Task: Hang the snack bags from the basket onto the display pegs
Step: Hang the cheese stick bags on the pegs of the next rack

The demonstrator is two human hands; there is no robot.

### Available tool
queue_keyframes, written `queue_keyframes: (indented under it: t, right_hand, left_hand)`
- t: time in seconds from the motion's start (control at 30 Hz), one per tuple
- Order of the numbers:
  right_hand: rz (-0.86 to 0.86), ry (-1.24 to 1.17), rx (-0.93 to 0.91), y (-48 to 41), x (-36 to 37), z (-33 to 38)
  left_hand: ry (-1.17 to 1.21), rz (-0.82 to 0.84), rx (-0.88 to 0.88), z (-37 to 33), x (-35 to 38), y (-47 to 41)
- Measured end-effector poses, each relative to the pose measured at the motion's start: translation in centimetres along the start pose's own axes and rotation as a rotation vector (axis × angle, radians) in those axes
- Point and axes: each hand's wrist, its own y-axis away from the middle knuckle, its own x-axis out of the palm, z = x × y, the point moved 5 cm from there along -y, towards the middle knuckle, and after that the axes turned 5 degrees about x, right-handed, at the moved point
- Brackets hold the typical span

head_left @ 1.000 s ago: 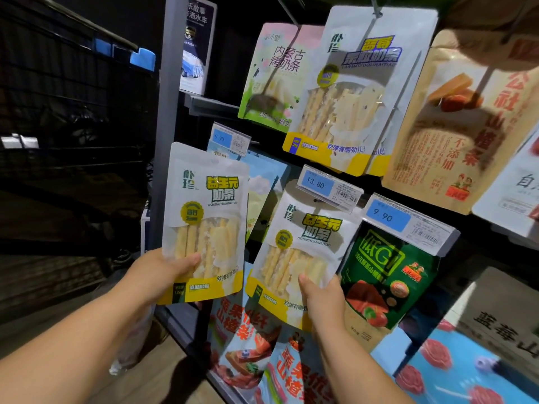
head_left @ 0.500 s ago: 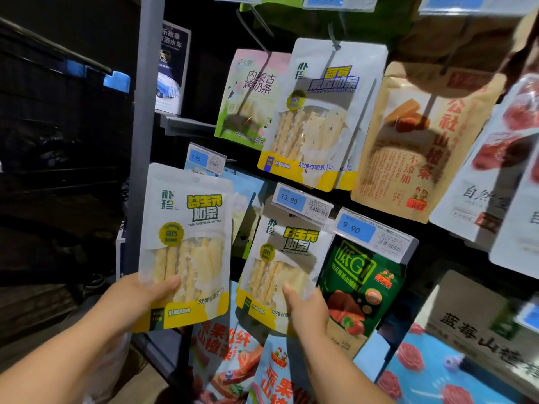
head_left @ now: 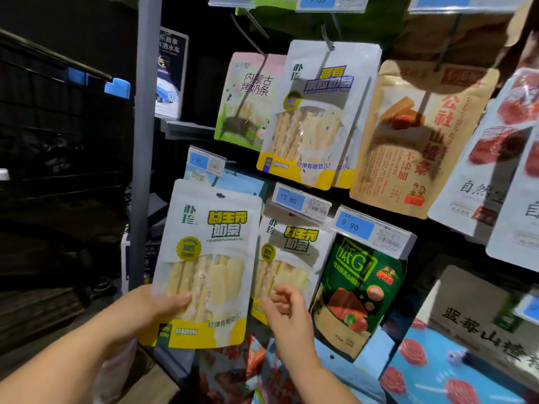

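Observation:
My left hand (head_left: 145,313) grips a white and yellow snack bag (head_left: 207,263) of milk sticks by its lower left edge, thumb across the front, holding it upright in front of the display. An identical bag (head_left: 291,258) hangs on the peg just to its right, under the 13.80 price tag (head_left: 300,203). My right hand (head_left: 287,314) hovers by that hanging bag's lower edge with fingers loosely spread, holding nothing. The held bag's hang hole (head_left: 220,195) sits level with the blue bags behind it. The basket is out of view.
A grey upright post (head_left: 145,141) stands left of the held bag. A green bag (head_left: 358,287) hangs right of my right hand under a 9.90 tag. More bags hang above (head_left: 318,112) and below. A dark wire rack (head_left: 58,126) fills the left.
My right hand has let go of the hanging bag and its fingers have opened. The view has drawn closer to the display. My left hand still holds its bag.

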Motion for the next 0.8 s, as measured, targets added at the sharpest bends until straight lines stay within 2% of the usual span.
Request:
queue_keyframes:
  t: [0.1,0.2,0.37,0.53,0.8]
  right_hand:
    - [0.321,-0.204,0.193,1.1,2.8,0.6]
    - [0.394,-0.311,0.228,1.6,4.0,0.1]
    - [0.266,-0.341,0.205,1.7,4.0,-1.6]
    - [0.069,-0.351,0.179,1.9,2.2,-2.5]
    - [-0.059,-0.224,0.089,0.8,-0.9,-1.4]
  left_hand:
    - [0.006,0.082,-0.022,0.5,0.2,0.1]
    - [-0.004,0.153,-0.043,1.0,0.8,0.0]
    - [-0.072,0.225,-0.059,1.6,2.1,-0.7]
    - [-0.147,0.187,-0.011,1.8,4.2,-2.8]
    - [-0.171,0.117,0.028,2.2,6.9,-6.0]
